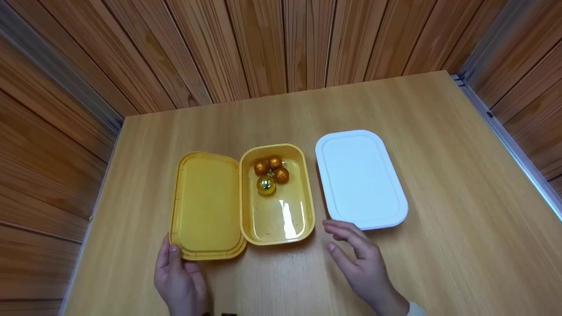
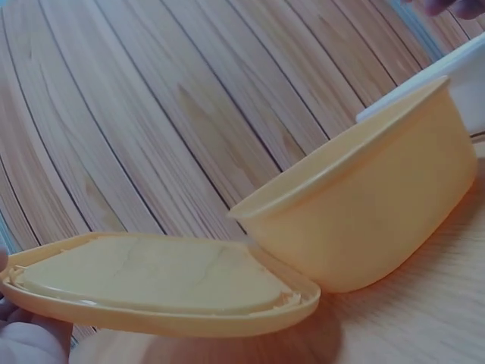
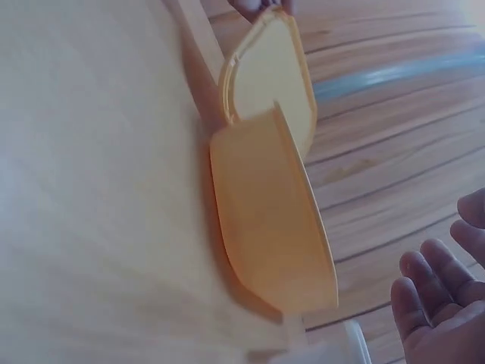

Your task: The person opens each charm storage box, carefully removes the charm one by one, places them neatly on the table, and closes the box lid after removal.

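Left grip [image 1: 179, 281]: pinches yellow lid [image 1: 208, 206].
Right grip [image 1: 362, 265]: spread, near white box [image 1: 362, 180].
Balls [image 1: 266, 184]: four in tub [image 1: 268, 221], head view only.
Tub: wrist views show its outside.

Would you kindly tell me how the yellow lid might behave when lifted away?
Probably fairly stiff: the yellow lid looks flat though the left hand holds only one corner. Likely light, being thin. That off-centre grip could let it tilt.
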### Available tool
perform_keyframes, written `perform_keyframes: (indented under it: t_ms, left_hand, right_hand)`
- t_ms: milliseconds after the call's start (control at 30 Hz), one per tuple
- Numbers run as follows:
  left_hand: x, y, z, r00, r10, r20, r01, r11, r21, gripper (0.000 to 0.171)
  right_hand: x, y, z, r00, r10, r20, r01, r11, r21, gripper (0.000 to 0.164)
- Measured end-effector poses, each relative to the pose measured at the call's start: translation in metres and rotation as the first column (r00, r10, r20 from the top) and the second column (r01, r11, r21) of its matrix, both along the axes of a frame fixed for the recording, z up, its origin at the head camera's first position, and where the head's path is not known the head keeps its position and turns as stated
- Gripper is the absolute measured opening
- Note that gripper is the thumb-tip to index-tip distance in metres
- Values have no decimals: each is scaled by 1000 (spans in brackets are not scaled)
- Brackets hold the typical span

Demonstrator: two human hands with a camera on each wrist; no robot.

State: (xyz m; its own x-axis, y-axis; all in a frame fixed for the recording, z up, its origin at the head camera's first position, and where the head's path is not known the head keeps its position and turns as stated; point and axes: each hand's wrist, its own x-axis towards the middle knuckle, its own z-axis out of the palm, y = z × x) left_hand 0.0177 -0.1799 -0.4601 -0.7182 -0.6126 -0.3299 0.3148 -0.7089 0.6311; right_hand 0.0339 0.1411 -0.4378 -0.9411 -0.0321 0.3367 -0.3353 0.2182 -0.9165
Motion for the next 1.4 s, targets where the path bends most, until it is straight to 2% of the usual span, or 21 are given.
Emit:
perform_keyframes:
  t_ms: [67, 133, 267, 400, 467, 533, 633, 700, 767, 833, 900, 1000, 1067, 1200, 1300, 1400]
  left_hand:
    - [-6, -5, -2, 1000, -16, 18, 15, 1000, 14, 44]
    - [-12, -8, -4, 998, -40, 46, 40, 999, 2, 43]
    - [-21, -14, -10, 992, -98, 77, 98, 995, -4, 44]
    - [-21, -21, -15, 993, -120, 13, 119, 992, 41, 46]
    - [-20, -24, -19, 991, -132, -36, 134, 989, 60, 47]
    - [-19, -25, -22, 988, -138, -70, 144, 987, 79, 47]
    - [-18, -27, -28, 984, -149, -100, 159, 982, 103, 48]
    - [-17, -27, -31, 983, -153, -105, 164, 980, 112, 48]
    - [-18, -27, -35, 981, -158, -114, 171, 978, 117, 49]
    - [-19, -26, -38, 979, -170, -114, 182, 978, 105, 50]
    - [-21, -25, -40, 981, -182, -61, 187, 980, 75, 50]
    - [-23, -27, -42, 978, -199, 62, 198, 980, 27, 50]
    - [-24, -29, -42, 966, -202, 159, 205, 979, -1, 49]
    - [-27, -31, -41, 937, -194, 289, 211, 977, -31, 49]
    - [-27, -31, -38, 921, -197, 336, 226, 973, -50, 50]
    - [-24, -30, -32, 915, -205, 348, 242, 968, -66, 52]
  right_hand:
    - [-2, 6, 1, 999, -22, 26, 22, 1000, -4, 34]
    - [-4, 12, 2, 999, -41, 16, 41, 999, 8, 33]
    - [-10, 24, -1, 993, -72, -93, 79, 994, 77, 35]
    - [-22, 35, -6, 976, -69, -206, 111, 974, 198, 39]
    - [-29, 40, -9, 968, -67, -244, 141, 943, 302, 42]
    - [-34, 45, -13, 965, -58, -257, 166, 893, 419, 47]
    - [-38, 50, -19, 976, -42, -216, 162, 800, 578, 56]
    - [-39, 52, -23, 983, -29, -179, 140, 749, 648, 59]
    - [-39, 53, -26, 985, -25, -171, 137, 719, 682, 60]
    - [-39, 55, -29, 981, -29, -192, 156, 703, 694, 58]
    - [-40, 55, -31, 977, -44, -210, 180, 700, 691, 58]
    - [-40, 54, -33, 976, -64, -208, 193, 699, 688, 58]
    - [-40, 53, -33, 977, -70, -200, 191, 698, 690, 57]
    - [-40, 52, -34, 976, -72, -206, 197, 698, 688, 57]
    - [-41, 53, -34, 973, -75, -217, 206, 701, 682, 56]
    - [-42, 53, -34, 972, -74, -225, 210, 707, 675, 56]
